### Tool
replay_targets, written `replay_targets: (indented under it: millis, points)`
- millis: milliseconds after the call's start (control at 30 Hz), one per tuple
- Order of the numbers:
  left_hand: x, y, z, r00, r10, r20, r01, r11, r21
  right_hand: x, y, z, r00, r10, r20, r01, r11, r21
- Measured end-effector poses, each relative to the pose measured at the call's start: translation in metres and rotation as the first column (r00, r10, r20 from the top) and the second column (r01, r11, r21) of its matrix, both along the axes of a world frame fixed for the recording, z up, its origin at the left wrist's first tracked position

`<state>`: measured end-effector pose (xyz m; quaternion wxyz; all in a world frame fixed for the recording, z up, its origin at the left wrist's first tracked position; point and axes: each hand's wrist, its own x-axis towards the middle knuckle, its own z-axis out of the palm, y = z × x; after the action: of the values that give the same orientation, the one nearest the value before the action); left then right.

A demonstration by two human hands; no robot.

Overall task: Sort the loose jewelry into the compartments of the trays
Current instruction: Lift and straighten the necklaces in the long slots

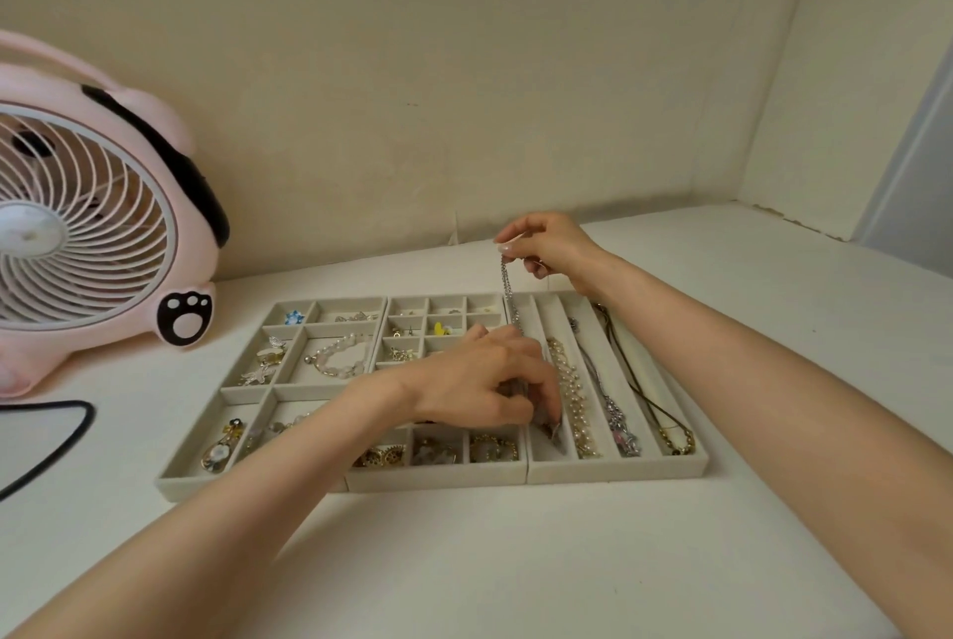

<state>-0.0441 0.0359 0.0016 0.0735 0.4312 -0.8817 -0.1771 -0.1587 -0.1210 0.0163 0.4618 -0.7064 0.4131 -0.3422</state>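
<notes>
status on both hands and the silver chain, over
Right hand pinches silver chain, held up over right tray. Left hand grips its lower end in leftmost long slot. Pearl strand lies in next slot; nothing blocking seen.

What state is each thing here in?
Right hand: raised, pinching the chain by its top.
Chain: hanging down into the right tray's leftmost slot.
Left hand: fingers curled on the chain's lower end.
Pearl necklace: laid in the next slot.
Bracelet: lying in the left tray.
Fan: upright; running or not, cannot tell.
</notes>
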Motion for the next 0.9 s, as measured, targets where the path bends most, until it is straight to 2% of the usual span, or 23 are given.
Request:
replay_targets:
  millis: [67,100,167,233,267,333,367,467,600,767,900]
  points:
    - [0.003,-0.005,0.002,0.961,0.110,-0.255,-0.125,0.991,-0.045,-0.003,0.001,0.005,0.998,0.047,0.046,-0.048,0.999,0.018]
    - [0.005,-0.009,0.003,0.886,0.212,-0.412,-0.256,0.965,-0.055,-0.005,0.001,0.007,0.994,0.086,0.069,-0.089,0.996,0.032]
    - [0.009,-0.024,0.006,0.660,0.412,-0.628,-0.542,0.840,-0.019,-0.009,0.002,0.011,0.977,0.189,0.095,-0.195,0.979,0.057]
    - [0.014,-0.040,0.010,0.486,0.553,-0.677,-0.672,0.731,0.114,-0.011,0.003,0.013,0.960,0.269,0.082,-0.275,0.959,0.071]
    - [0.016,-0.048,0.010,0.449,0.594,-0.668,-0.667,0.720,0.192,-0.011,0.004,0.013,0.955,0.289,0.071,-0.294,0.953,0.073]
    - [0.019,-0.061,0.009,0.443,0.618,-0.649,-0.627,0.731,0.268,-0.010,0.005,0.014,0.955,0.290,0.061,-0.293,0.954,0.062]
    - [0.021,-0.066,0.007,0.449,0.611,-0.652,-0.626,0.735,0.258,-0.011,0.005,0.014,0.960,0.276,0.052,-0.279,0.959,0.045]
    - [0.023,-0.069,0.005,0.467,0.583,-0.665,-0.658,0.732,0.179,-0.016,0.004,0.015,0.972,0.233,-0.002,-0.233,0.972,-0.013]
    - [0.024,-0.067,0.010,0.541,0.599,-0.591,-0.728,0.685,0.028,-0.020,0.005,0.017,0.976,0.192,-0.104,-0.202,0.975,-0.089]
    - [0.021,-0.066,0.015,0.594,0.607,-0.529,-0.752,0.652,-0.095,-0.019,0.007,0.017,0.979,0.189,-0.071,-0.196,0.973,-0.125]
    - [0.021,-0.069,0.014,0.597,0.592,-0.542,-0.722,0.690,-0.041,-0.019,0.010,0.021,0.978,0.207,-0.032,-0.209,0.972,-0.109]
